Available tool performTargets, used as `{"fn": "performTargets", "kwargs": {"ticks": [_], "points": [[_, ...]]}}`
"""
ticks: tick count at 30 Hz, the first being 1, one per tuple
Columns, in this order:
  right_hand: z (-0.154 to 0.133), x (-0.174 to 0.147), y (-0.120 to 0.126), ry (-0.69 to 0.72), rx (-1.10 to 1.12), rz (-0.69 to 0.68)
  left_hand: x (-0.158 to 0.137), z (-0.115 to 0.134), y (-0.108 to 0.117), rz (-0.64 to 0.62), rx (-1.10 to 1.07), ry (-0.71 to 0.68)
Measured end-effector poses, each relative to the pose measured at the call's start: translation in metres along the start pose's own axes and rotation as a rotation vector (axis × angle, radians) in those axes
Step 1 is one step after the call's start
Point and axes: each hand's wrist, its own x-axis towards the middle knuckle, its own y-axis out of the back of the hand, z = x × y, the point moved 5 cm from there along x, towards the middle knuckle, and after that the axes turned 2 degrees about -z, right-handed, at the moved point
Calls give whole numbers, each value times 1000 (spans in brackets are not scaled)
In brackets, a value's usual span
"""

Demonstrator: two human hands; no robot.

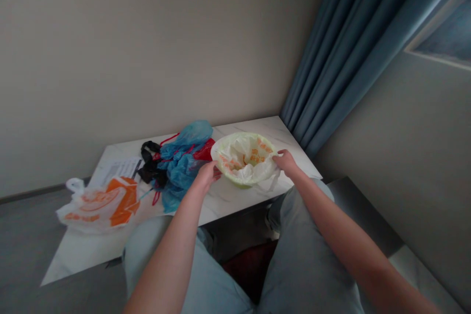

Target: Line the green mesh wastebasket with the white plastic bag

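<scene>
A light green bin [243, 186] stands on the white table, with a white plastic bag [239, 149] with orange print spread inside it and folded over its rim. My left hand [209, 175] is at the near left of the rim, its fingers closed on the bag's edge. On the right side, my right hand [285, 161] pinches the same bag at the rim, and a loose flap of it hangs below the fingers. The bottom of the bin is mostly hidden by the bag.
Left of the bin lie crumpled blue plastic bags [180, 167], a red bag [204, 150] and a black bag [150, 164]. A white and orange bag [106, 203] and a printed sheet [116, 169] are farther left on the marble-patterned table [243, 202]. A blue curtain [331, 49] hangs behind.
</scene>
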Motion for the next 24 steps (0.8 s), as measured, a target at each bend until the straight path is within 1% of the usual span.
{"fn": "performTargets", "kwargs": {"ticks": [2, 5, 7, 9, 10, 13, 15, 17, 20, 22, 24], "points": [[3, -6, -5, -53, 87, -28, -4, -4, -3, -51, -2, 81], [4, -13, -8, -103, 181, -121, -5, -6, -2, -74, -24, 130], [6, -15, -4, -145, 211, -252, -3, -6, 3, -35, -31, 133], [9, -13, 2, -219, 216, -407, -2, -8, 7, -1, -37, 144], [11, -9, 7, -254, 199, -440, -1, -9, 8, 5, -39, 157], [9, 9, 23, -252, 159, -392, -3, -10, 7, -34, -38, 194], [5, 21, 23, -240, 191, -391, -6, -10, 3, -66, -30, 207], [0, 28, 14, -260, 259, -454, -8, -10, 1, -88, -23, 216], [-4, 28, -3, -337, 365, -568, -10, -10, -1, -108, -16, 222], [-5, 25, -10, -381, 421, -610, -11, -11, -1, -114, -26, 220], [-6, 21, -13, -397, 457, -626, -11, -12, -1, -120, -45, 216]]}}
